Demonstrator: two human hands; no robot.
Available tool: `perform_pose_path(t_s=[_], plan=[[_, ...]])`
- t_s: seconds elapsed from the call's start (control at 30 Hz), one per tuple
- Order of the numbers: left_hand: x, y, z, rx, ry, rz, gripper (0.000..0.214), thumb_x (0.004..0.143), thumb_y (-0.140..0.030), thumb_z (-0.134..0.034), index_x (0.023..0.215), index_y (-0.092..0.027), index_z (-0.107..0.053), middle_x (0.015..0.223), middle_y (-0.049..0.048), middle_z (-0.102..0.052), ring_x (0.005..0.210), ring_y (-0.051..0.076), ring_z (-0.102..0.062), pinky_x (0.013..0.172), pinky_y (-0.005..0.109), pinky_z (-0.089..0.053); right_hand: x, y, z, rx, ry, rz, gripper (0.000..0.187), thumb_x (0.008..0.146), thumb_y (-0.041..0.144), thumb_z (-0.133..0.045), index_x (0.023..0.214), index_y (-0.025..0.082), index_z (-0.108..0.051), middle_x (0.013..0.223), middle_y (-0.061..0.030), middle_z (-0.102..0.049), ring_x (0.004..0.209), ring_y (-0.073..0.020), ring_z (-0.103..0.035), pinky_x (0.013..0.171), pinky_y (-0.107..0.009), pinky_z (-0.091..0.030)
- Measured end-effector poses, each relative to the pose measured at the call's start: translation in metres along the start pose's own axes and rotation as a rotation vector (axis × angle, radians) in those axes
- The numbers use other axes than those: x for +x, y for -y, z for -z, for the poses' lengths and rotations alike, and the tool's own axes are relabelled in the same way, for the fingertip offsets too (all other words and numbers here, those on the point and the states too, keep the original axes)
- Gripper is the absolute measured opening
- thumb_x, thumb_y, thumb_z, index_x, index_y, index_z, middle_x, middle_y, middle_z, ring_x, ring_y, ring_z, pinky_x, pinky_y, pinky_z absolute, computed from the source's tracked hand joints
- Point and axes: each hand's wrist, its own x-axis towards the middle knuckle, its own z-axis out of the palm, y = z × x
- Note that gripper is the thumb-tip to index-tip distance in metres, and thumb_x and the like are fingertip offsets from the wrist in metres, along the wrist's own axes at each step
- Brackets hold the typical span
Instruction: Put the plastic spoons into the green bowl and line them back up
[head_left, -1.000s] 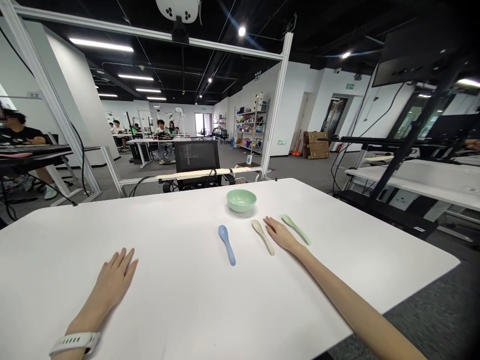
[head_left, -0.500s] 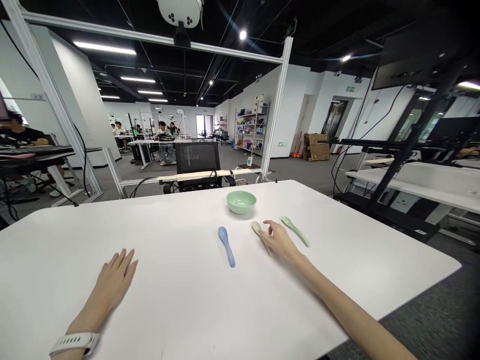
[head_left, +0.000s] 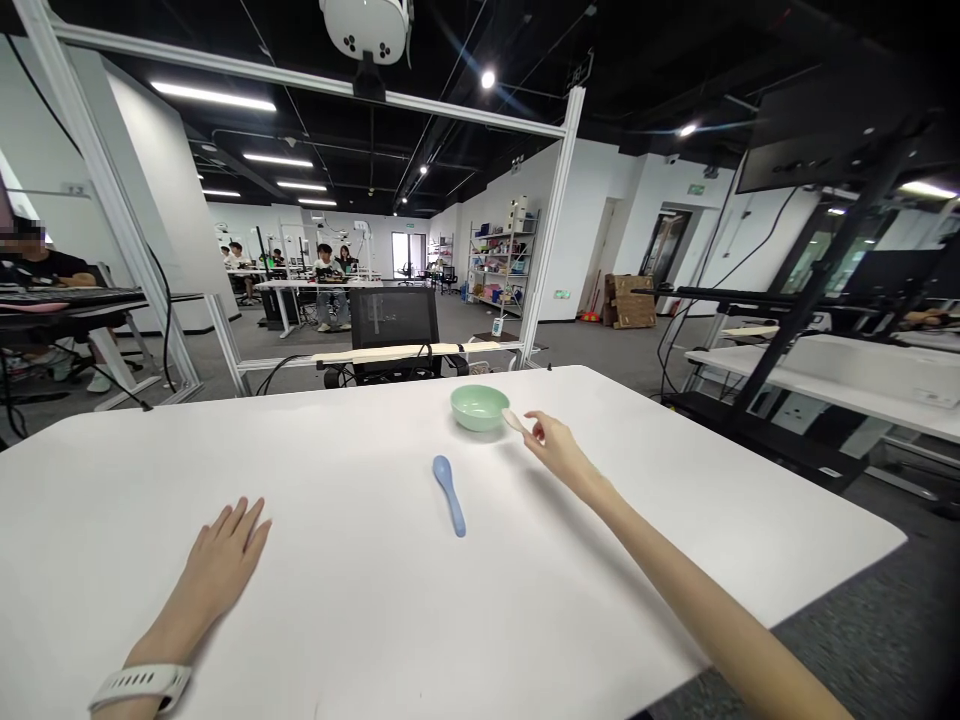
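Note:
My right hand [head_left: 556, 450] pinches a cream spoon [head_left: 514, 420] by its handle, raised off the table. The spoon's head is beside the right rim of a light green bowl [head_left: 480, 408]; whether they touch I cannot tell. Left of that hand, and nearer to me, a blue spoon [head_left: 450, 495] lies on the table with its head toward the bowl. My left hand [head_left: 229, 555] rests palm down on the tabletop, fingers stretched out, holding nothing. The light green spoon seen earlier does not show now; my right hand and forearm cover that area.
The white table [head_left: 360, 600] has rounded far corners. Behind it stand a metal frame [head_left: 559, 190] and a black office chair [head_left: 394, 318]. A black stand [head_left: 795, 320] is off to the right. Several people sit at desks farther back.
My right hand has lifted the cream spoon from the table and carried it forward to the bowl's right side. The light green spoon has dropped from sight. My left hand stays in place.

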Motion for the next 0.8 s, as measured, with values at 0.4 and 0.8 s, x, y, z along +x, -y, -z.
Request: perform_pose_path(t_s=[0.4,0.8], plan=[[-0.004,-0.005,0.007,0.02,0.025,0.004,0.074,0.102,-0.044,-0.022,0.159,-0.009,-0.053,0.17,0.0203,-0.048,0.159,0.038,-0.043,0.129,0.059,-0.035,0.107,0.049,-0.034,-0.381,0.202,0.004,0.036,0.097,0.013,-0.066,0.133,0.012,-0.067,0.106,-0.0162,-0.082,0.109,-0.0301,-0.075,0.09,-0.032,-0.05],[-0.007,-0.009,0.01,-0.001,0.057,0.023,0.077,0.103,-0.047,-0.017,0.162,-0.008,-0.049,0.173,0.0197,-0.044,0.163,0.038,-0.037,0.132,0.057,-0.03,0.068,0.011,-0.023,-0.221,-0.069,0.066,0.036,0.105,0.02,-0.046,0.133,0.013,-0.068,0.124,-0.0193,-0.077,0.12,-0.033,-0.069,0.104,-0.043,-0.051]])
